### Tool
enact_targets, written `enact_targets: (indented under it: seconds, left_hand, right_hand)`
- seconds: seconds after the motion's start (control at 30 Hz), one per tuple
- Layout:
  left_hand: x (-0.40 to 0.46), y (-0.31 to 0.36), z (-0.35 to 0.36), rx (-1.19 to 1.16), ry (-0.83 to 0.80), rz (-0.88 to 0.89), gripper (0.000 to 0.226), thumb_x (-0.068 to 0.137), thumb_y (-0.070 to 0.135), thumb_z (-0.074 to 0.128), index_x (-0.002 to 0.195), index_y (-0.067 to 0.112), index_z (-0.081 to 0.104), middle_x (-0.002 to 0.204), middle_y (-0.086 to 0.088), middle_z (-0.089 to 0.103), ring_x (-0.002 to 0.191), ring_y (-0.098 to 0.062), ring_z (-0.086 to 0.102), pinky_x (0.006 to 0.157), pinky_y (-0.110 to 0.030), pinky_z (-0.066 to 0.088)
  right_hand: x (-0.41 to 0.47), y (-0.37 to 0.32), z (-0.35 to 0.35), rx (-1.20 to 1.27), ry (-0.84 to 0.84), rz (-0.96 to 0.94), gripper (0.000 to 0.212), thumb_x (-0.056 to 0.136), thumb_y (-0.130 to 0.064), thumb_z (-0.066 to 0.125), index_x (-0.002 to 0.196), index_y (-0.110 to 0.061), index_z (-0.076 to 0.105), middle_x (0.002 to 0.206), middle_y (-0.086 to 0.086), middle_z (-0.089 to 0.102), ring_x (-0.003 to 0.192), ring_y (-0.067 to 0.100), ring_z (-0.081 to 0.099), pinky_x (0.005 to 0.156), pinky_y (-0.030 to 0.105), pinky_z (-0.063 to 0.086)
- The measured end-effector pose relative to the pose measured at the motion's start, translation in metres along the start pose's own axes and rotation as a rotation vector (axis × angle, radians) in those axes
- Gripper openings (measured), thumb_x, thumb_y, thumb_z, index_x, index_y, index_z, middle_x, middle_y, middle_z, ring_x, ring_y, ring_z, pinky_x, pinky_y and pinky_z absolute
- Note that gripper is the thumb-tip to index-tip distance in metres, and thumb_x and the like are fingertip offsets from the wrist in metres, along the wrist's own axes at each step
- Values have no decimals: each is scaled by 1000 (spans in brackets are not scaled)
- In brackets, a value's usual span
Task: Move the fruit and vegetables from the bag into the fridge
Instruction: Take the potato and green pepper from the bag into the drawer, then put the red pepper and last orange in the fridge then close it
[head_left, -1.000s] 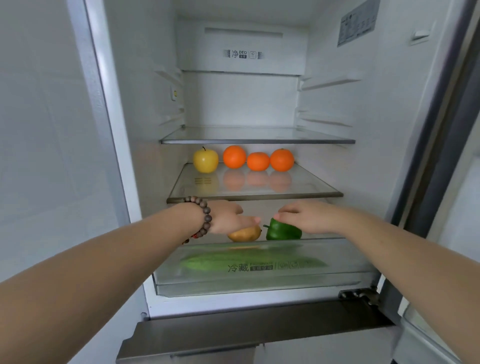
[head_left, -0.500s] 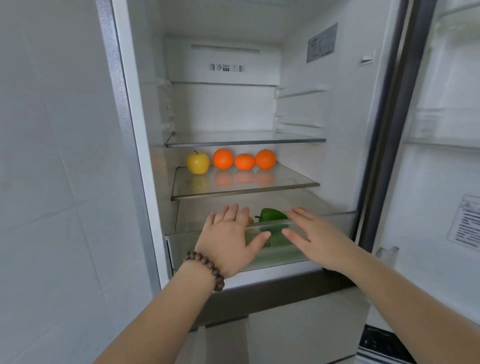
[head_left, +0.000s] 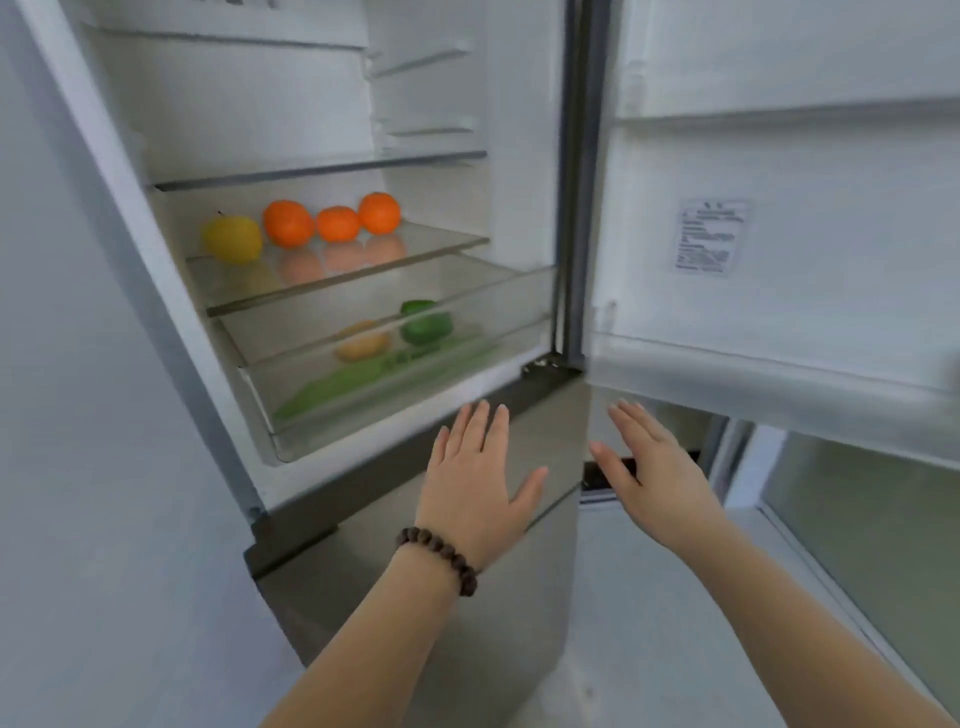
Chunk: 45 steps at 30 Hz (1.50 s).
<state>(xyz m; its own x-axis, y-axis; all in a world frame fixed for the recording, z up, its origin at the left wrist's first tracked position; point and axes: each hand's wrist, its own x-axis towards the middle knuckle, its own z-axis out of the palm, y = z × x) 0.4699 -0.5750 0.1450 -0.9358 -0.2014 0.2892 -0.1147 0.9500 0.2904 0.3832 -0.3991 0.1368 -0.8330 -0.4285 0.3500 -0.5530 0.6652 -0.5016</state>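
Note:
The fridge stands open. On its glass shelf sit a yellow apple and three oranges. Below, the clear crisper drawer holds a green pepper, a yellow-orange fruit and a long green vegetable. My left hand, with a bead bracelet on the wrist, hovers flat and empty in front of the grey panel below the drawer. My right hand is also flat and empty, just under the open door's lower edge. No bag is in view.
The open fridge door with its white bins hangs at the right, close above my right hand. A grey lower door lies below my arms. A white wall flanks the fridge on the left. The upper glass shelf is bare.
Both hands let go of the produce, drew back out of the crisper drawer and now hang lower, outside the fridge. The view has swung right and down; the drawer sits further in.

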Motion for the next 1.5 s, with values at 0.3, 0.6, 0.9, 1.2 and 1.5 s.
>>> enact_targets:
  seconds: [0.3, 0.6, 0.9, 1.2, 1.5]
  left_hand:
    - [-33, 137, 111, -172, -212, 353, 72, 92, 52, 39, 149, 14, 19, 157, -7, 17, 146, -22, 8, 119, -40, 8]
    - [-109, 304, 189, -258, -453, 731, 69, 92, 47, 43, 147, 12, 23, 156, -7, 20, 145, -23, 10, 118, -41, 10]
    - [-243, 493, 226, -241, -613, 1145, 72, 90, 51, 42, 148, 14, 22, 156, -6, 21, 144, -22, 15, 117, -40, 14]
    - [-388, 664, 229, -329, -679, 1483, 72, 91, 52, 41, 149, 16, 20, 157, -4, 18, 145, -20, 12, 117, -39, 13]
    - [-511, 766, 221, -397, -795, 1766, 72, 91, 51, 42, 149, 16, 18, 158, -3, 17, 146, -18, 10, 118, -39, 12]
  right_hand:
    - [-152, 102, -52, -136, 141, 495, 57, 95, -43, 40, 143, -14, 33, 153, 3, 30, 143, 15, 18, 113, 29, 19]
    - [-339, 180, -129, -231, 355, 992, 55, 96, -43, 40, 141, -13, 37, 151, 5, 33, 142, 19, 21, 111, 31, 23]
    - [-552, 211, -209, -290, 610, 1383, 52, 96, -42, 41, 139, -13, 39, 150, 3, 33, 142, 18, 22, 109, 33, 28]
    - [-727, 208, -275, -369, 820, 1683, 53, 95, -45, 40, 138, -15, 41, 150, -1, 34, 142, 15, 22, 110, 31, 28]
    - [-834, 188, -315, -408, 1013, 1955, 50, 96, -44, 39, 138, -18, 41, 152, -4, 30, 142, 13, 21, 108, 30, 28]
